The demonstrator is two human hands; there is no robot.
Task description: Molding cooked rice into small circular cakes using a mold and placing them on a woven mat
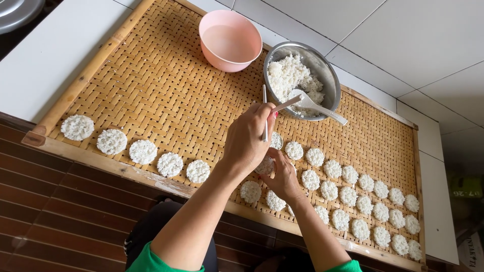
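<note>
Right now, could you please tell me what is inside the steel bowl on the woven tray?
The steel bowl holds loose white rice, heaped toward its left side, and a white spoon whose handle sticks out over the rim. The rice covers part of the bowl's bottom.

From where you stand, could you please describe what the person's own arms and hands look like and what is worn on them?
Both forearms are bare from the elbows down. Bright green sleeves show only at the bottom edge, near the left elbow and the right elbow. The left hand and right hand wear no gloves. One left fingernail appears painted red or pink. No watch or bracelet is visible.
</note>
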